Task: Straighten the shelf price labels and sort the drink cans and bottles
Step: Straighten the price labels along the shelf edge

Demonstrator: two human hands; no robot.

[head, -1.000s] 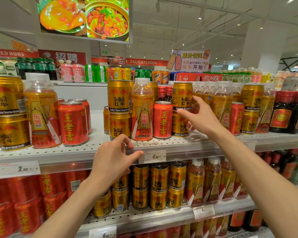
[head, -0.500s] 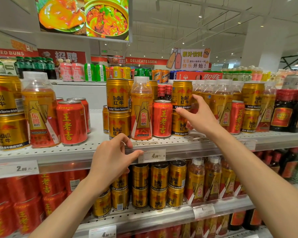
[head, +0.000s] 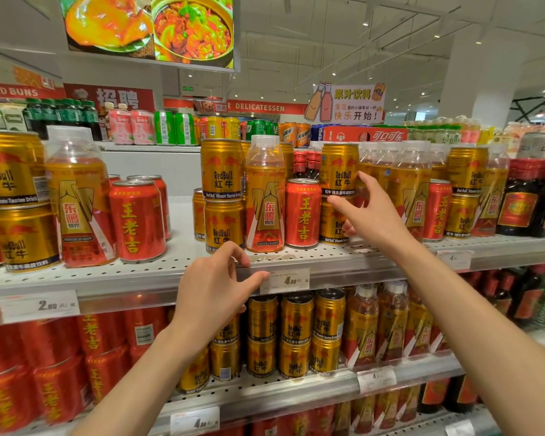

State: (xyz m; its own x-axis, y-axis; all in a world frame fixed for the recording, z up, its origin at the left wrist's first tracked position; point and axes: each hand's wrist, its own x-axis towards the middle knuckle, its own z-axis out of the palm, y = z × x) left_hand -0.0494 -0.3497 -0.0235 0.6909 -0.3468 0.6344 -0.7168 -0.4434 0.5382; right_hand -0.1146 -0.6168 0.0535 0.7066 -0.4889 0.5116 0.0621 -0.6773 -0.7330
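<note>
The left hand (head: 213, 297) is at the front edge of the upper shelf (head: 107, 280). Its fingers are curled over the edge rail and the thumb (head: 256, 277) stretches to the right, where its tip touches the left end of a price label (head: 285, 280) marked 4.80. This label sits in the rail a little crooked, near the middle of the shelf front.

The right hand (head: 370, 215) is raised over the same shelf. Its fingers are spread and relaxed, and they hold nothing. The fingertips are at a stack of two gold cans (head: 339, 190); if they touch the cans I cannot tell. Just left of this stack stands a red can (head: 302, 214), then an orange bottle (head: 265, 196), then another stack of gold cans (head: 222, 193).

A second label (head: 38, 306), marked 2.80, is in the rail toward the left end of the shelf front. On the lower shelf (head: 265, 393) more gold cans stand in rows.
</note>
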